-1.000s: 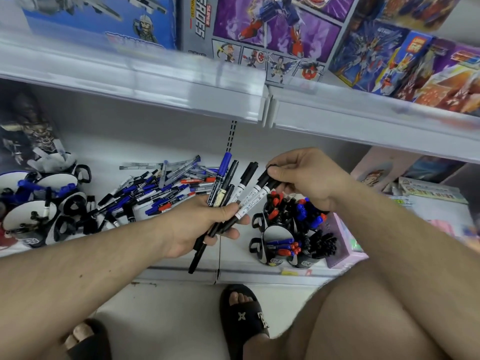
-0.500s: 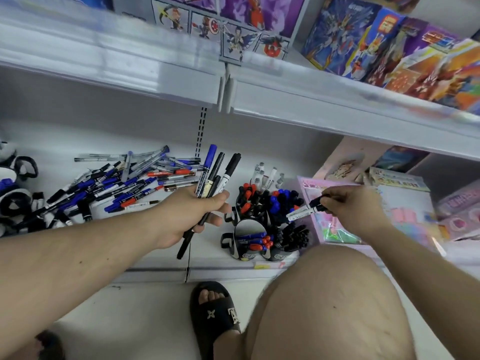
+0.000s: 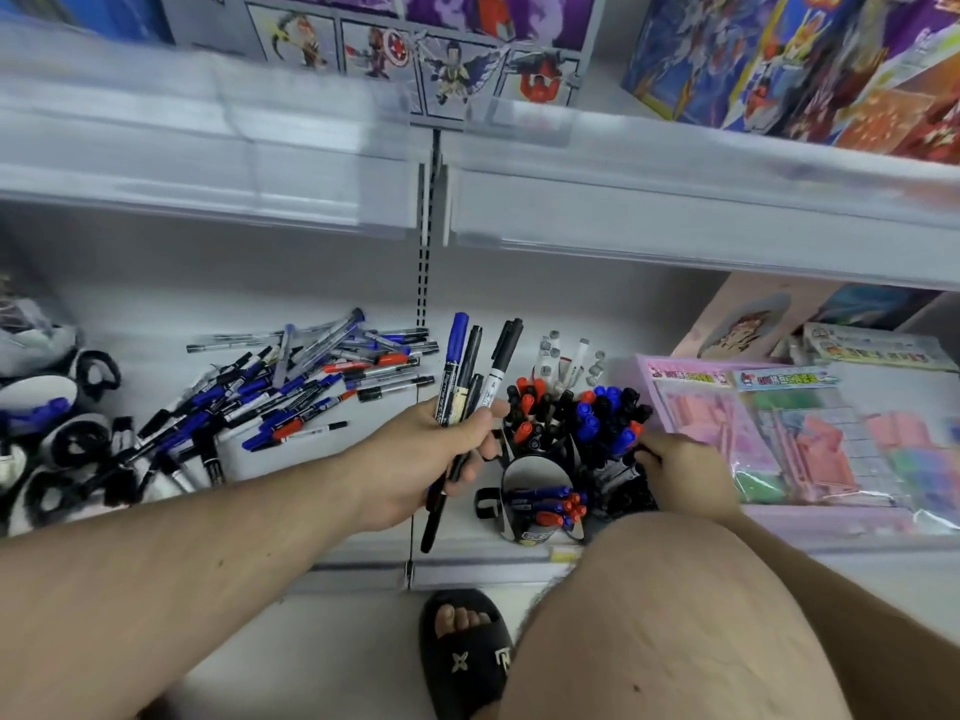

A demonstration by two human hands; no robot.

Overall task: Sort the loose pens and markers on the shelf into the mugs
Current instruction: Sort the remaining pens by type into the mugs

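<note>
My left hand (image 3: 431, 459) grips a bundle of markers (image 3: 467, 376), one blue-capped and the others black, fanned upward over the shelf. To its left lies a pile of loose pens and markers (image 3: 311, 387). Right of the bundle stands a cluster of black mugs (image 3: 535, 532) packed with red, blue and black-capped markers (image 3: 602, 413). My right hand (image 3: 685, 475) is low at the cluster's right side. Its curled fingers pinch a black marker (image 3: 641, 454) among the black markers of the rightmost mug.
More black-and-white mugs (image 3: 41, 392) holding pens stand at the far left. White markers (image 3: 566, 361) stand behind the cluster. Pink stationery packs (image 3: 779, 433) lie to the right. The upper shelf edge (image 3: 623, 210) hangs overhead. My knee (image 3: 675, 615) and sandalled foot (image 3: 467, 657) are below.
My right hand pulled one black marker from the left hand's bundle, carried it right, then brought it down to the rightmost mug. The left hand kept holding the other markers.
</note>
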